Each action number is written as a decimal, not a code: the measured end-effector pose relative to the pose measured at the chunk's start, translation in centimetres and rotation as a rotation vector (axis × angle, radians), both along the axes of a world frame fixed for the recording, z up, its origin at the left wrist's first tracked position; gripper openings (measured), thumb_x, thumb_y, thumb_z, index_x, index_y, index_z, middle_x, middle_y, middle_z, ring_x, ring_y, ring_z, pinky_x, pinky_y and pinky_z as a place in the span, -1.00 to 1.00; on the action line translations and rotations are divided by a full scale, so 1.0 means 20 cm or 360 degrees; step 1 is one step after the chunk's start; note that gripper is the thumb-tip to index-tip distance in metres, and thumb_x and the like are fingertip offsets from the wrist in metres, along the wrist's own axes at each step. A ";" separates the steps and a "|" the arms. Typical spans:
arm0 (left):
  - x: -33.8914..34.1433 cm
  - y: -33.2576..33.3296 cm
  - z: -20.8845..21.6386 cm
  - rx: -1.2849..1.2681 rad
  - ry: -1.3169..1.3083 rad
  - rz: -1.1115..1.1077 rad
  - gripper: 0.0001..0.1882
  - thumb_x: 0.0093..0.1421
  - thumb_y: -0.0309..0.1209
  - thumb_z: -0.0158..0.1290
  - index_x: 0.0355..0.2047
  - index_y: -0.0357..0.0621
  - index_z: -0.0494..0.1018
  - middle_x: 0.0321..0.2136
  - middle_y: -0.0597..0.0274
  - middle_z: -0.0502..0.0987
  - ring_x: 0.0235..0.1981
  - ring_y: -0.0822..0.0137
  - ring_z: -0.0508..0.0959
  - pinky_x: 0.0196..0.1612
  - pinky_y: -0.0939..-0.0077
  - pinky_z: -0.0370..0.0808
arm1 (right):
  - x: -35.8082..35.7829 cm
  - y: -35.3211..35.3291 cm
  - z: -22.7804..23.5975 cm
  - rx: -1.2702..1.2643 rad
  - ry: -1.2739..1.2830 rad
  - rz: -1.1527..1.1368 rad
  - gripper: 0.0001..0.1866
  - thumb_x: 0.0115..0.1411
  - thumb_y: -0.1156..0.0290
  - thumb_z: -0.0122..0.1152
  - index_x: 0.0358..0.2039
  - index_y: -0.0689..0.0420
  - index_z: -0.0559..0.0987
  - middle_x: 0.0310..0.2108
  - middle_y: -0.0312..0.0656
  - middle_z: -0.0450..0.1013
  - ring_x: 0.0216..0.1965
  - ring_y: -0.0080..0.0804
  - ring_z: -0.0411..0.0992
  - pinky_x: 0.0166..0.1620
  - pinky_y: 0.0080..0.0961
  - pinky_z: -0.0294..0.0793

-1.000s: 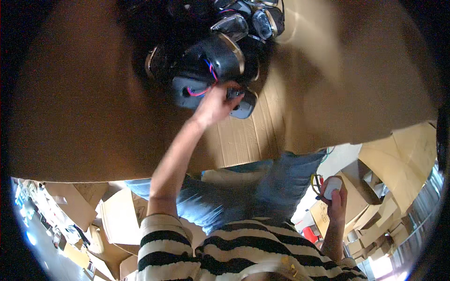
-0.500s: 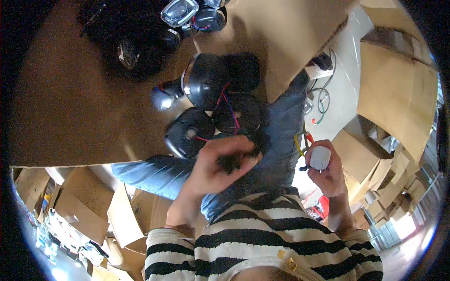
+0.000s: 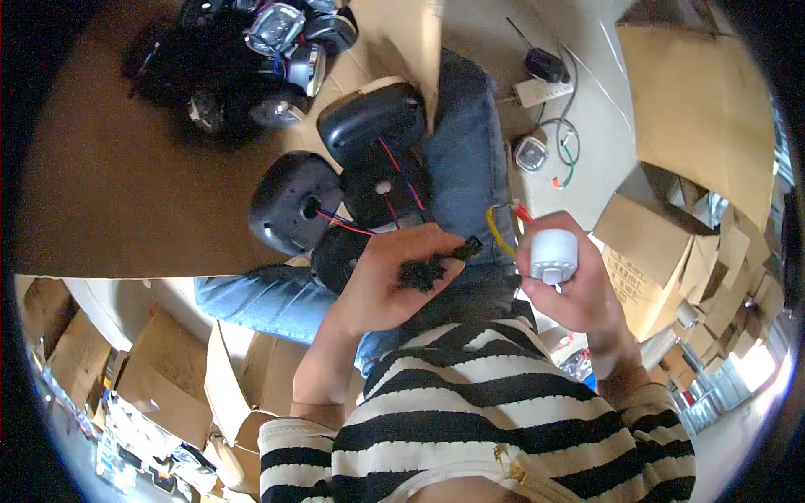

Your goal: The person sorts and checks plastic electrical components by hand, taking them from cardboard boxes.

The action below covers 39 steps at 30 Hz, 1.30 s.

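Black connectors (image 3: 423,275) are gripped in the left hand (image 3: 373,285), its fingers curled round them. A white block-shaped device (image 3: 554,254) is grasped in the right hand (image 3: 583,293), and a yellow wire (image 3: 496,230) and a red connector (image 3: 521,213) are seen beside it. A second ago the left hand was stretched out over the cardboard among the black housings; now it has been drawn back in front of the body, and the gap to the right hand has been narrowed. By this, it may be judged, the connectors are placed within easy reach of the device's leads, though no contact between them is seen.

Red and blue wires (image 3: 348,224) are led from the black lamp housings (image 3: 289,205) toward the left hand. The housings are clustered just beyond that hand, at the cardboard (image 3: 101,193) and by the jeans (image 3: 470,126). Farther off, clear-lensed lamps (image 3: 275,29) are heaped on the cardboard. To the right, a black handheld radio (image 3: 545,65), a white power strip (image 3: 541,92) and a clear square lamp (image 3: 531,155) are left on the floor (image 3: 608,189).
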<state>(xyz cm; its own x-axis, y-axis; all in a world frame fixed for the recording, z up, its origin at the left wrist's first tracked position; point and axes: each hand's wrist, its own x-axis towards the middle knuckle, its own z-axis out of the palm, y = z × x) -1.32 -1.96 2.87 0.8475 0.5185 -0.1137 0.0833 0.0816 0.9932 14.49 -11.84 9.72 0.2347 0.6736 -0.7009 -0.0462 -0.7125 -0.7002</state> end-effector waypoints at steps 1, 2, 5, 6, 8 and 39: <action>0.01 -0.02 0.01 -0.0032 -0.0044 -0.0022 -0.84 -0.18 -0.57 -0.04 -0.49 -0.32 0.35 -0.63 0.11 0.36 -0.61 0.30 0.38 -0.52 0.59 0.29 | -0.01 0.00 0.01 0.0048 0.0028 -0.0018 -0.68 -0.31 0.57 -0.03 -0.42 0.22 0.24 -0.57 -0.28 0.24 -0.51 -0.62 0.20 -0.43 -0.71 0.18; 0.02 -0.04 0.01 -0.0040 -0.0049 -0.0043 -0.84 -0.18 -0.57 -0.04 -0.49 -0.32 0.35 -0.63 0.11 0.36 -0.61 0.30 0.38 -0.52 0.59 0.29 | -0.01 0.00 0.02 0.0096 0.0056 -0.0035 -0.68 -0.31 0.56 -0.01 -0.42 0.21 0.25 -0.57 -0.28 0.24 -0.51 -0.62 0.20 -0.43 -0.72 0.18; 0.02 -0.07 0.02 0.0069 -0.0163 -0.0107 -0.82 -0.20 -0.58 -0.05 -0.48 -0.30 0.35 -0.67 0.13 0.34 -0.65 0.27 0.35 -0.57 0.58 0.26 | -0.02 -0.03 0.03 0.0170 0.0231 -0.0084 -0.67 -0.30 0.55 0.00 -0.40 0.19 0.25 -0.57 -0.29 0.24 -0.50 -0.63 0.20 -0.42 -0.72 0.18; 0.01 -0.09 0.03 0.0036 -0.0155 -0.0161 -0.81 -0.20 -0.58 -0.06 -0.48 -0.30 0.36 -0.69 0.14 0.32 -0.67 0.27 0.34 -0.60 0.57 0.23 | -0.02 -0.04 0.03 0.0232 0.0312 -0.0093 -0.67 -0.30 0.55 0.01 -0.40 0.19 0.26 -0.56 -0.29 0.25 -0.50 -0.64 0.21 -0.42 -0.72 0.19; 0.01 -0.11 0.04 0.0003 -0.0146 -0.0224 -0.81 -0.21 -0.57 -0.06 -0.47 -0.29 0.36 -0.71 0.15 0.31 -0.69 0.27 0.32 -0.63 0.56 0.21 | -0.01 -0.07 0.02 0.0282 0.0323 -0.0136 -0.66 -0.30 0.55 0.03 -0.39 0.19 0.26 -0.56 -0.30 0.25 -0.49 -0.65 0.22 -0.43 -0.74 0.20; 0.02 -0.42 -0.03 -0.0308 -0.0041 -0.0642 -0.60 -0.30 -0.57 -0.12 -0.31 -0.24 0.31 -0.46 0.01 0.36 -0.39 0.06 0.38 -0.32 0.39 0.30 | -0.03 -0.47 -0.13 0.0262 0.0114 0.0083 -0.61 -0.21 0.58 -0.10 -0.27 0.18 0.16 -0.51 -0.27 0.15 -0.45 -0.58 0.15 -0.39 -0.65 0.17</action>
